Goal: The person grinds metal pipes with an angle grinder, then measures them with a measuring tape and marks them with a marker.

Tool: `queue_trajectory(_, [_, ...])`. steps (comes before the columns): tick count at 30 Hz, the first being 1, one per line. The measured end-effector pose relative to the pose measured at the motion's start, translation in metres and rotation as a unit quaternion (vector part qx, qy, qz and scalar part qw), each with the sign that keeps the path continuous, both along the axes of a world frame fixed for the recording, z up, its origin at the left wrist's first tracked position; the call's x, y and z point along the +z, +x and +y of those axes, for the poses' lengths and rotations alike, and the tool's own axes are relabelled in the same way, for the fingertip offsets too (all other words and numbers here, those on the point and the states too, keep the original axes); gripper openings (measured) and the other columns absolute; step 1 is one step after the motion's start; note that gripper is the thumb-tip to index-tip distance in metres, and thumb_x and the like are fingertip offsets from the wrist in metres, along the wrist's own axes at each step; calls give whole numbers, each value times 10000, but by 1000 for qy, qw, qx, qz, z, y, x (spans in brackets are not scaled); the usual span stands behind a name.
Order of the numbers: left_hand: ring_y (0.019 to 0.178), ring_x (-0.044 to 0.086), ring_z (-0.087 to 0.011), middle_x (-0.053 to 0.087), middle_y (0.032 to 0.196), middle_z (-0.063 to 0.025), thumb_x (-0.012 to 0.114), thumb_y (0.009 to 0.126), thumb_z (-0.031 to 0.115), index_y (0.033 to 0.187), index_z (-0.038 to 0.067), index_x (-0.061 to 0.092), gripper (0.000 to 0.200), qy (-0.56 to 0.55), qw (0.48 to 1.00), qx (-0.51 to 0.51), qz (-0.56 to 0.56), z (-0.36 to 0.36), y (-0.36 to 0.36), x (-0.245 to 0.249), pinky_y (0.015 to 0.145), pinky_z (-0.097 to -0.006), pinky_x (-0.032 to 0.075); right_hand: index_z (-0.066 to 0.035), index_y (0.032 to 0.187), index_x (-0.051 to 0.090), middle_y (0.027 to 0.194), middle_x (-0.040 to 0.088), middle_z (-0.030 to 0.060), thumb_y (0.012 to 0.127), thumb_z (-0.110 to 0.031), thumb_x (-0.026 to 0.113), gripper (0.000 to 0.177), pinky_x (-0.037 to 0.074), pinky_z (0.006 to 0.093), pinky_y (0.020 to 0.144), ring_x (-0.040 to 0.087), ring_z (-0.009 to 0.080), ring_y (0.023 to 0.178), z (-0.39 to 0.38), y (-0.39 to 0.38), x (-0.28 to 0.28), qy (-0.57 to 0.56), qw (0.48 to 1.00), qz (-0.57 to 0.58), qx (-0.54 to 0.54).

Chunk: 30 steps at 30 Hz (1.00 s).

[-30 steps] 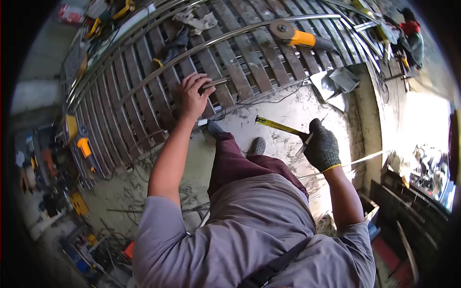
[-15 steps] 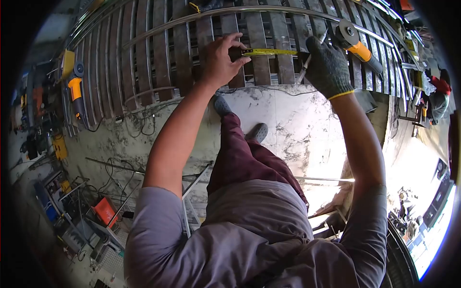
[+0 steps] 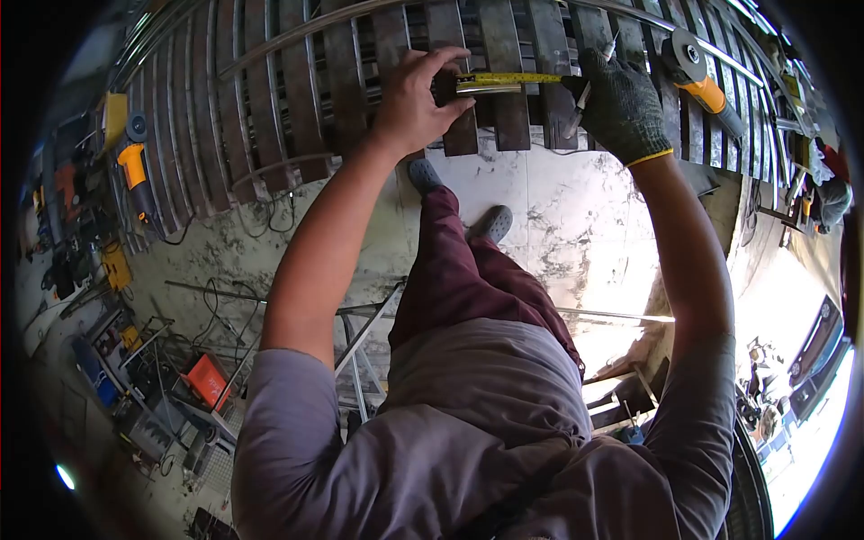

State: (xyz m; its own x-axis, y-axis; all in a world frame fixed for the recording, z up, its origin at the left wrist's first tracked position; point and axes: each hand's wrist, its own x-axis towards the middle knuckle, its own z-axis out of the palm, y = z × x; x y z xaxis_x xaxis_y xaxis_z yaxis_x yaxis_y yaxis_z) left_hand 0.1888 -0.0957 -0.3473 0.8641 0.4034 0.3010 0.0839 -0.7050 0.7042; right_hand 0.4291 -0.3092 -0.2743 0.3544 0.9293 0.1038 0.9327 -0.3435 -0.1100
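Observation:
Stretched between my hands over the slatted metal bench (image 3: pixel 342 81) is the yellow blade of a tape measure (image 3: pixel 513 78). My bare left hand (image 3: pixel 417 103) curls thumb and fingers around a dark part at the blade's left end. Just below the blade, a short shiny metal piece (image 3: pixel 490 89) reaches from that hand to the right. My right hand (image 3: pixel 625 112), in a dark knitted glove with a yellow cuff, closes at the blade's right end. It also grips a slim pale pen-like tool (image 3: pixel 577 112), whose pointed tip shows above the fingers.
An orange angle grinder (image 3: pixel 706 90) lies on the bench right of my glove, another grinder (image 3: pixel 133 162) at the left end. A long metal tube (image 3: pixel 301 33) crosses the slats. Metal frames (image 3: pixel 360 351) and a red-orange box (image 3: pixel 205 380) stand behind me at left.
The bench and both hands sit slightly higher in view. The short shiny piece now shows below the blade, and my right hand has shifted a little to the right.

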Motion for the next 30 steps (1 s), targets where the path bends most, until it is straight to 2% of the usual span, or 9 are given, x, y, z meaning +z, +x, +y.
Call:
queue_trajectory(4, [1205,660,-287,752,1193,-38,936,818,164,1459,167,648,703,0,1000,4,13,-2,-1,3,1086,-424,529,-116,1129,694,961,765,214,984,-313,771,256,565,573,805,743,455,956,0,0,-2,8,1000,6,0])
queue_trajectory(10, [1179,666,-279,762,1180,-56,896,900,231,1445,152,670,595,-18,1000,13,-12,-6,0,9,1085,-424,515,-126,1153,664,921,773,201,977,-304,775,274,549,568,816,761,428,924,-1,0,0,-5,1000,-11,-2])
queue_trajectory(13, [1165,668,-265,770,1175,-65,865,946,217,1375,119,721,463,-68,997,12,-17,0,4,1,1067,-405,517,-125,1154,665,930,774,205,982,-301,769,267,548,570,818,760,429,939,-2,4,-4,-13,1000,-7,9])
queue_trajectory(19, [1114,678,-281,789,1102,-67,835,968,180,1131,65,807,201,-16,1000,-1,-11,3,9,-3,1000,-389,537,-128,1157,675,945,776,209,981,-289,756,252,554,571,834,760,433,949,-5,5,-10,-2,1000,-7,4])
queue_trajectory(22, [1093,686,-290,794,1075,-62,840,960,179,1069,59,811,165,-16,1000,13,-9,1,10,-2,987,-394,541,-124,1170,680,971,778,207,971,-305,761,282,554,564,864,757,429,984,-6,8,-19,14,1000,-12,10])
queue_trajectory(30, [1075,698,-288,799,1051,-62,847,956,194,1043,60,813,164,-6,1000,13,-20,1,10,-1,973,-400,549,-110,1172,705,1037,776,216,968,-322,757,299,547,549,919,744,427,1030,-9,8,-25,10,1000,-23,11])
